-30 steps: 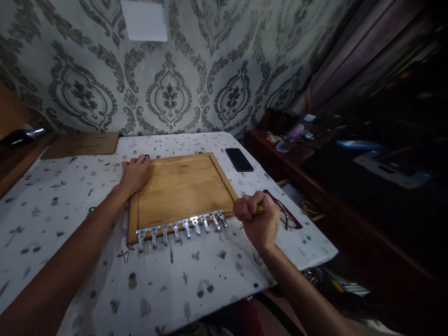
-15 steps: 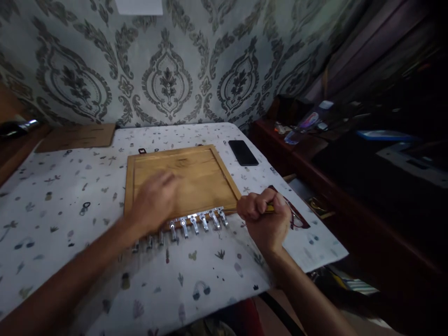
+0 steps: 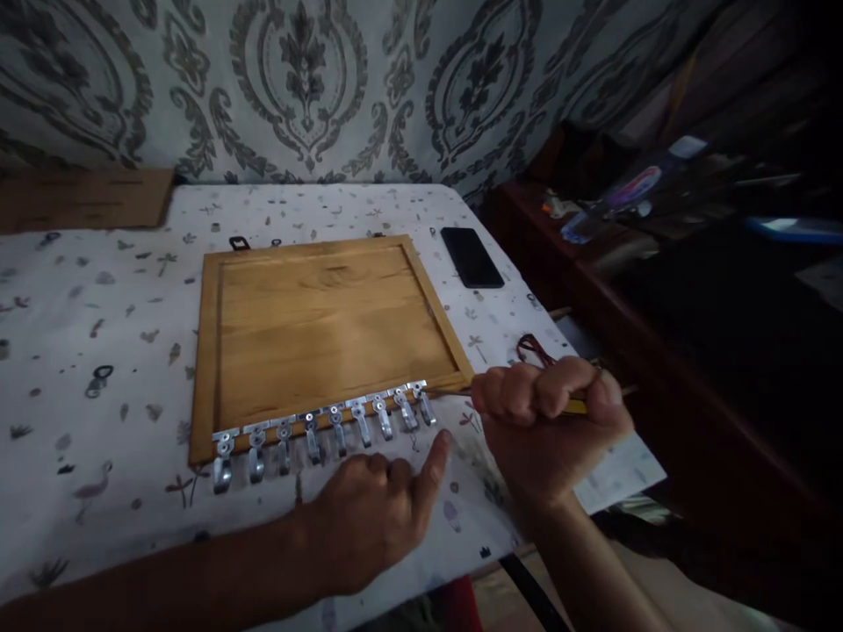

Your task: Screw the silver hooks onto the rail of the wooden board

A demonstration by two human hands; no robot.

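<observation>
A wooden framed board [image 3: 335,325] lies flat on the table, with a row of several metal hooks [image 3: 335,426] along its near edge. My right hand [image 3: 546,421] is closed around a screwdriver [image 3: 575,406]. Part of its yellow handle shows between the fingers. The thin shaft points left, its tip at the rightmost hook, though contact with a screw is too small to tell. Just below the hooks, my left hand [image 3: 382,518] holds nothing. One digit stretches toward the rightmost hook while the other fingers curl under.
A black phone [image 3: 471,257] lies right of the board. Eyeglasses [image 3: 535,349] are partly hidden behind my right hand. Flat cardboard [image 3: 85,198] rests at the back left. Beyond the table's right edge, a plastic bottle [image 3: 632,191] lies on a dark red surface.
My left hand has moved from above the board to the near side of the hooks, uncovering the whole row. The screwdriver's shaft now shows at the rightmost hook. The view has shifted closer.
</observation>
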